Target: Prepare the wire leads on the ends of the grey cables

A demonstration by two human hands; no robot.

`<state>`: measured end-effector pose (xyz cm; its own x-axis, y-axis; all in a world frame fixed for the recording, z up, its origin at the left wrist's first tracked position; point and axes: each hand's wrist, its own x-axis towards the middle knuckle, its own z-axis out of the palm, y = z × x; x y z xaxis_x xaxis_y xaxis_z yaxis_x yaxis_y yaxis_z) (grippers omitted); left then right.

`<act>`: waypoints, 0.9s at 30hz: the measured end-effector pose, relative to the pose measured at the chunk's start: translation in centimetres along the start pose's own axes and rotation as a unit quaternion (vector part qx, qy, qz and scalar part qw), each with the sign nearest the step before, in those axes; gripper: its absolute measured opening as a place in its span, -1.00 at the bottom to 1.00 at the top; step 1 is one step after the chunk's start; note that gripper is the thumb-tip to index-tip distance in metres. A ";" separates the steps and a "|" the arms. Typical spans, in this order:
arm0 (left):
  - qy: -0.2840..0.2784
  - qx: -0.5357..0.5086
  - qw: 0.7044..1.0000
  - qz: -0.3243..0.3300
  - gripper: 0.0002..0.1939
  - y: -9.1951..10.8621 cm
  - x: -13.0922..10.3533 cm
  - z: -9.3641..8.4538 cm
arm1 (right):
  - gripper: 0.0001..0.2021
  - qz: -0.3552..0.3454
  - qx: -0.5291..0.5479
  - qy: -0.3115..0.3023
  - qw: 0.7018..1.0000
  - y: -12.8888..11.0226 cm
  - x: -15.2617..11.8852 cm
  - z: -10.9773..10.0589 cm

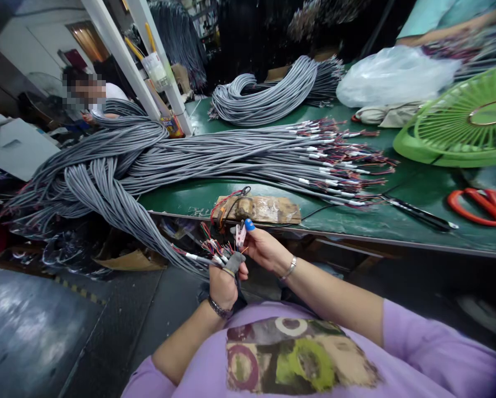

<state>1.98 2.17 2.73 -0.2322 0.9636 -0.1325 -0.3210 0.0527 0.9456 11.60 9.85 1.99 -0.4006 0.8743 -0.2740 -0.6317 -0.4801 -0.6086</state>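
My left hand [225, 281] is closed around the end of a bundle of grey cables [124, 213] that hangs over the table's front edge. Thin coloured wires [212, 246] fan out above its fingers, and a grey covering sits on one of them. Just to the right, my right hand [262, 249] pinches a small pinkish clip-like piece [240, 235] against the wires; its thumb has a blue cover. Behind both hands, a wooden block [273, 210] with a red and a black lead lies at the table edge.
Many grey cables [215, 157] lie across the green table [417, 226]. Toward the right are a black-handled tool [422, 214], red-handled scissors [480, 204], a green fan cover [459, 121] and a plastic bag [397, 77]. A coiled bundle [268, 99] lies behind. Two other people are partly visible.
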 end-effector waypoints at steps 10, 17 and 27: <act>-0.004 -0.008 1.000 0.007 -0.73 0.3 -0.4 -0.3 | -0.57 0.058 0.019 -0.021 0.998 -0.4 -1.0 0.1; 0.032 -0.008 0.999 0.038 -0.76 0.2 -0.7 -1.0 | -0.69 0.057 -0.035 -0.041 0.997 -1.1 -1.3 0.5; 0.062 -0.013 0.997 0.040 -0.78 0.5 0.0 -0.1 | -0.77 0.024 -0.065 0.003 0.998 -0.9 -1.8 0.8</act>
<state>1.72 2.22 3.21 -0.3692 0.9247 -0.0934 -0.3196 -0.0320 0.9470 12.33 8.67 3.66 -0.4235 0.8516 -0.3090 -0.5204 -0.5079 -0.6865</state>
